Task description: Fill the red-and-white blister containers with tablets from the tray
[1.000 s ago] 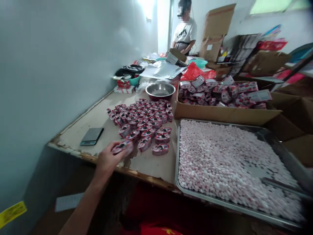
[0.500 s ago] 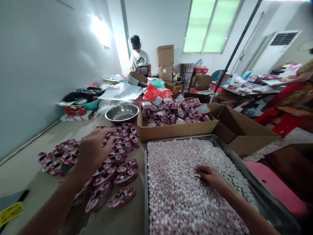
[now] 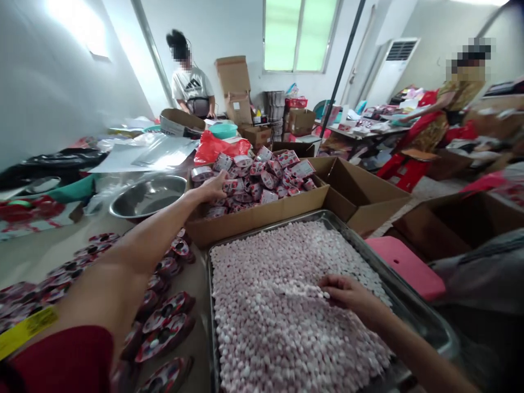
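Observation:
My left hand [image 3: 215, 186] reaches over the wall of a shallow cardboard box [image 3: 262, 212], its fingers closed on one of the small printed packs [image 3: 233, 187] heaped inside. Pink, white and dark prints cover these packs. At the right, my right hand [image 3: 341, 292] rests low over a metal tray [image 3: 212, 305] spread with small white pellets [image 3: 266, 305]. Its fingers are pinched together, with a white pellet at the tips. Standing packs with open tops [image 3: 164, 333] line the table left of the tray, partly hidden under my left forearm; a white pellet shows in one.
A steel bowl [image 3: 148, 199] stands left of the box, and a red plastic bag [image 3: 221, 146] lies behind it. Open cartons [image 3: 360, 188] and a pink stool [image 3: 405, 267] are on the right. Two people [image 3: 192, 87] are at tables farther back.
My left hand has moved from above the standing packs forward and right into the cardboard box. My right hand stays at the pellets. The view has swung right.

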The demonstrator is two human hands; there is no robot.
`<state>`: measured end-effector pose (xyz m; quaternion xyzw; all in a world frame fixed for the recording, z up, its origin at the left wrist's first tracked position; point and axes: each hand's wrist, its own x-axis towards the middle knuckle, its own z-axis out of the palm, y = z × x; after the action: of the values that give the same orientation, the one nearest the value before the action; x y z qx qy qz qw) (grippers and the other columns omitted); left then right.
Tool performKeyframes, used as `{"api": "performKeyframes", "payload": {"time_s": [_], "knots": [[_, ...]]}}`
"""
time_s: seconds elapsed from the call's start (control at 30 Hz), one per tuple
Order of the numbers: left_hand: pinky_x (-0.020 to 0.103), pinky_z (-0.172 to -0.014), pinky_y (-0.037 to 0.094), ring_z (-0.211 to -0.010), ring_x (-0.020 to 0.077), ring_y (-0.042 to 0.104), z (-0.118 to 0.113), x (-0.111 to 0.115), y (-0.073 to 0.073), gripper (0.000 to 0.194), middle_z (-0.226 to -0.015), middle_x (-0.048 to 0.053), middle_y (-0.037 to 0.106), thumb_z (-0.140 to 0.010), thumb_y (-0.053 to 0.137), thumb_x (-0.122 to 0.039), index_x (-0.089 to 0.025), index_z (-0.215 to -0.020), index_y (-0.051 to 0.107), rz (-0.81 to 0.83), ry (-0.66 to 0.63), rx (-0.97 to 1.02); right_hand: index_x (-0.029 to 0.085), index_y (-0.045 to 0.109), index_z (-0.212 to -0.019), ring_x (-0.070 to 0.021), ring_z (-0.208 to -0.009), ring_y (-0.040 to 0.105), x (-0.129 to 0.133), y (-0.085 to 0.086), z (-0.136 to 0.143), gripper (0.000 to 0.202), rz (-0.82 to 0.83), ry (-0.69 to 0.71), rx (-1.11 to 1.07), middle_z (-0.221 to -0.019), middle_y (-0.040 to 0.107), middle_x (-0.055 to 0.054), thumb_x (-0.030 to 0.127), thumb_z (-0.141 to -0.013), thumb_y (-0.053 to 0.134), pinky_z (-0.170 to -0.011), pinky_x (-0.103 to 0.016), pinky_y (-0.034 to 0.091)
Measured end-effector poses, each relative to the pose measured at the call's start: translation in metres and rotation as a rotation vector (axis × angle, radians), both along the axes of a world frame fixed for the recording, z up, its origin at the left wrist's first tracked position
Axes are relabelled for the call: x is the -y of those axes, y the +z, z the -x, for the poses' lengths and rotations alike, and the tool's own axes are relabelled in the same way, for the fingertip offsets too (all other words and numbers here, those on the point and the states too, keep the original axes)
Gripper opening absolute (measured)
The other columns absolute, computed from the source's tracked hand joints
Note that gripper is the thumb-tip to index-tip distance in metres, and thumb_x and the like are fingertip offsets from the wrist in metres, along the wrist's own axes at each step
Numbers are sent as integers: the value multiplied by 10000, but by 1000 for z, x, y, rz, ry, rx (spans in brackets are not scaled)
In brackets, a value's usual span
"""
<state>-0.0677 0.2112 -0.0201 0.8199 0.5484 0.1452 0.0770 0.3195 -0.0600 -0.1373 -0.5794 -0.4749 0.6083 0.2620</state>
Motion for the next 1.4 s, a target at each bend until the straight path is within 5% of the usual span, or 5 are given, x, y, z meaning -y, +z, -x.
{"api": "performKeyframes", "payload": {"time_s": [0.23, 0.43, 0.7, 1.2, 1.4], "knots": [[237, -629, 362, -693, 113, 465, -2, 155, 60, 343, -810, -28, 566, -766, 684, -300, -190, -1075, 583, -89, -198, 239, 140, 651, -812, -65, -545, 400, 11, 70, 5, 499, -93, 21, -117, -615, 525, 21, 558, -603, 825, -491, -211, 213], [265, -725, 423, -850, 172, 589, -36, 249, 17, 404, -995, 46, 656, -834, 643, -419, -189, -1155, 558, 108, -334, 247, 148, 658, -851, -62, -547, 417, 27, 116, 2, 503, -138, -4, -120, -640, 555, 9, 495, -563, 881, -471, -196, 215], [274, -623, 327, -802, 225, 656, -67, 266, 7, 480, -852, 8, 723, -614, 790, -596, -273, -961, 714, 67, -59, 17, 150, 651, -863, -68, -539, 454, 20, 121, 18, 472, -119, 3, -98, -637, 570, 7, 383, -524, 884, -453, -191, 223], [241, -593, 308, -706, 153, 581, -77, 265, -32, 546, -757, -28, 683, -515, 844, -594, -264, -941, 755, 196, -199, 201, 139, 732, -769, -102, -492, 478, -32, 178, 55, 171, -416, 569, 674, -513, 591, 13, 287, -694, 690, -509, -251, 312], [230, -602, 346, -704, 151, 588, -84, 262, -54, 564, -758, -26, 690, -519, 849, -569, -230, -959, 755, 316, -246, 450, 163, 759, -814, -113, -547, 511, -12, 189, 48, 176, -524, 467, 719, -594, 630, -9, 300, -753, 667, -535, -264, 329]]}}
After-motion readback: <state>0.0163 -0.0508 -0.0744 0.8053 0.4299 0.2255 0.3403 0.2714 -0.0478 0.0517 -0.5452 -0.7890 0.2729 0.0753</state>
